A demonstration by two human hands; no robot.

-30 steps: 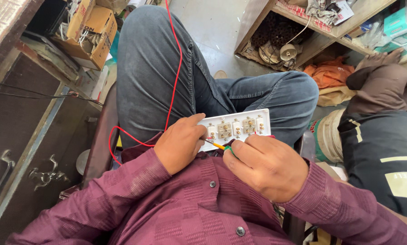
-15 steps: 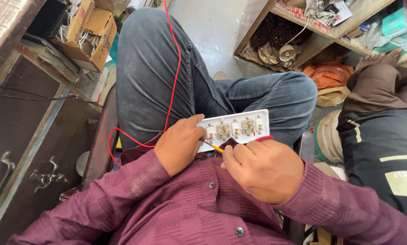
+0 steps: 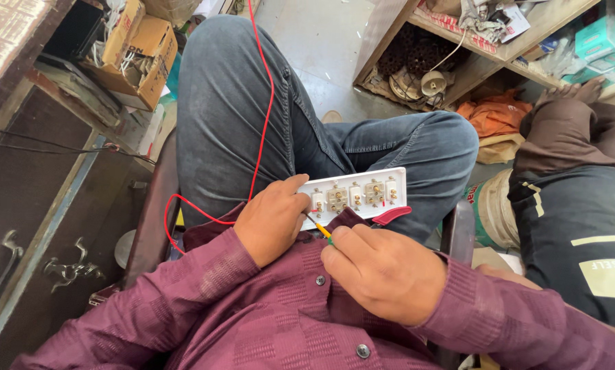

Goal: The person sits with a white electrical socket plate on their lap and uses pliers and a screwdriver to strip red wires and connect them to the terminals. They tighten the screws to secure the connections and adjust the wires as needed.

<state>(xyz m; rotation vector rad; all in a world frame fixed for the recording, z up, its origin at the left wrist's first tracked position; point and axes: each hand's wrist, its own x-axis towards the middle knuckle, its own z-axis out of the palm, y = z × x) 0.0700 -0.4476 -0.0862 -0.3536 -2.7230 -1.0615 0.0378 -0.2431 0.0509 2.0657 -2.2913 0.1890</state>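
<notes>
A white switch board [image 3: 359, 194] lies on my lap with its back side up, showing several switch and socket terminals. My left hand [image 3: 272, 220] grips its left end. My right hand [image 3: 383, 273] sits just below the board and pinches a thin yellow-and-green tool [image 3: 323, 231], a small screwdriver or tester, its dark tip pointing up-left toward the board's left terminals. A red-handled tool [image 3: 391, 216] pokes out beside my right hand under the board's right part. A red wire [image 3: 262, 130] runs from the top of the view down over my left thigh and loops under my left wrist.
Another person in dark clothes [image 3: 581, 205] sits close on the right. A wooden shelf [image 3: 458, 48] with coils and clutter stands ahead. A cardboard box [image 3: 139, 55] with wires is at upper left, beside a dark cabinet with metal handles [image 3: 19, 226].
My right hand has slid down and away from the board's lower edge, uncovering the thin tool and the red handle. My left hand stays on the board's left end.
</notes>
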